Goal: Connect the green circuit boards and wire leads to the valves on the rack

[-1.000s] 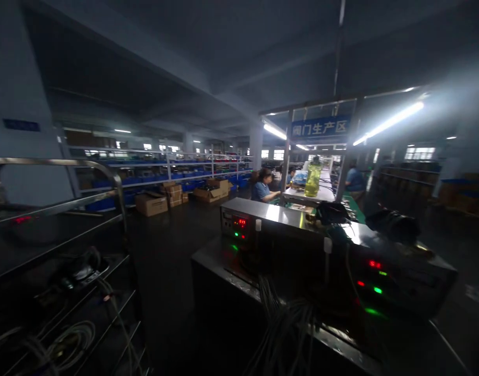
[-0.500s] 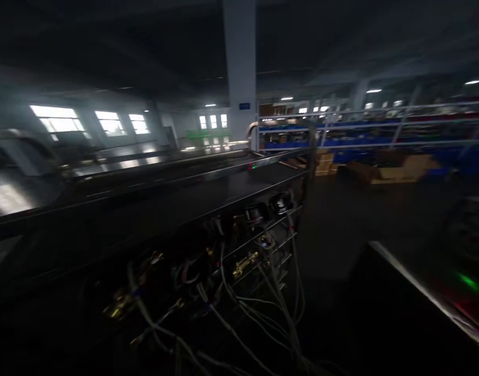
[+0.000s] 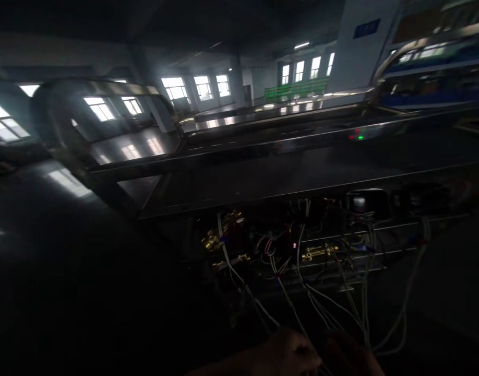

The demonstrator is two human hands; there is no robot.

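At the bottom edge, dim and blurred, my left hand [image 3: 284, 351] has its fingers curled in. Whether anything lies inside them is too dark to make out. Close beside it on the right is my right hand [image 3: 352, 357], mostly in shadow, its fingers unclear. Thin pale wires [image 3: 290, 300] hang down toward both hands from the underside of a long dark metal unit [image 3: 263, 175]. Under that unit sit brass fittings [image 3: 320, 253], another brass fitting [image 3: 212, 241] to the left, and a black rounded part [image 3: 367, 202].
A curved metal handle frame [image 3: 102, 89] rises at the unit's left end. Small red and green lights [image 3: 360, 137] glow on its front. Behind stand a pillar with a blue sign [image 3: 367, 28], shelves with blue bins [image 3: 439, 81] and a green railing [image 3: 296, 90]. Shiny floor [image 3: 67, 180] stretches left.
The view has swung left and closer to the unit, so its parts sit farther right. Both hands have come into view at the bottom. The cardboard boxes have left the picture.
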